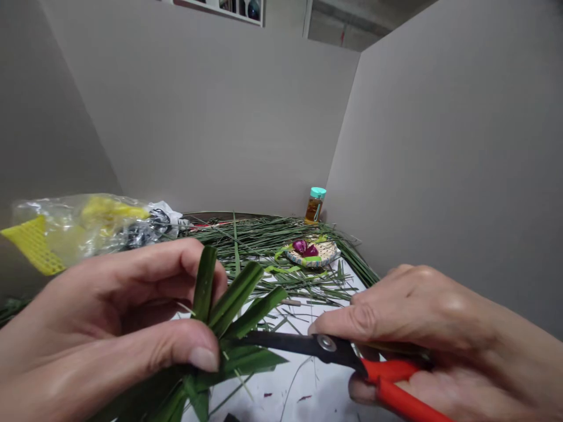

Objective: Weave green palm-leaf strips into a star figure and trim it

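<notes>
My left hand (145,316) pinches a woven bundle of green leaf strips (235,296) between thumb and fingers. Several strip ends fan out to the right of the thumb, and more hang below it. In my right hand (422,316) are scissors (328,343) with red handles and dark blades. The blades point left, their tips in among the leaf strips close to my left thumb. They look closed or nearly so; the tips are partly hidden by the leaves.
Long green leaves (259,234) lie piled at the table's back. A round woven mat (325,253) holds purple pieces (304,248). Behind it stands a bottle (314,208) with a turquoise lid. A clear plastic bag (65,223) is at left. Grey partitions (220,117) enclose the table.
</notes>
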Motion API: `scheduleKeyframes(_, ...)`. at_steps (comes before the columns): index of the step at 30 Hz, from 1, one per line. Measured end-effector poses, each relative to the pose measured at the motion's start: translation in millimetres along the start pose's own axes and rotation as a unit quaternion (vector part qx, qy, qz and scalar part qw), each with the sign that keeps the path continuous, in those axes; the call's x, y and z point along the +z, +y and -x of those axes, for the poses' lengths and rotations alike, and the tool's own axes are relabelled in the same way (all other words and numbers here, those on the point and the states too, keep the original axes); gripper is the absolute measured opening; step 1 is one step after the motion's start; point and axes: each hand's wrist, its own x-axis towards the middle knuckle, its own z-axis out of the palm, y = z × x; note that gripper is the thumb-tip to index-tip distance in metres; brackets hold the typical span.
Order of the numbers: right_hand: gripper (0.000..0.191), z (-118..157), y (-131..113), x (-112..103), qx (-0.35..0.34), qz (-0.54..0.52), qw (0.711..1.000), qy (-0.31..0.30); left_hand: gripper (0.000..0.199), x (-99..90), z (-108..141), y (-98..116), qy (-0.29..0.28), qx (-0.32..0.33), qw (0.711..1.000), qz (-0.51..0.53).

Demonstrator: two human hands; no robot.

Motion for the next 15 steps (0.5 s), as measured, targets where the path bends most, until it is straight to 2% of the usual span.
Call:
scheduleKeyframes(2, 0.018, -1.8, 0.9, -1.5, 0.004, -0.031, 0.999, -0.029, 0.041, -2.2, 0.8, -2.6, 0.007, 0.006, 1.000, -0.005)
scheduleKeyframes(6, 0.022, -2.9, 0.5, -2.1, 0.013, -0.058, 0.997, -0.046, 0.044, -2.8, 3.5, -4.1, 0.019, 0.006, 1.000, -0.002)
scheduleKeyframes(15, 0.012, 4.3, 0.4, 3.6, 0.040, -0.028, 0.998, -0.045, 0.045, 2.6, -1.1, 3.9, 0.001, -0.034, 0.997, 0.062)
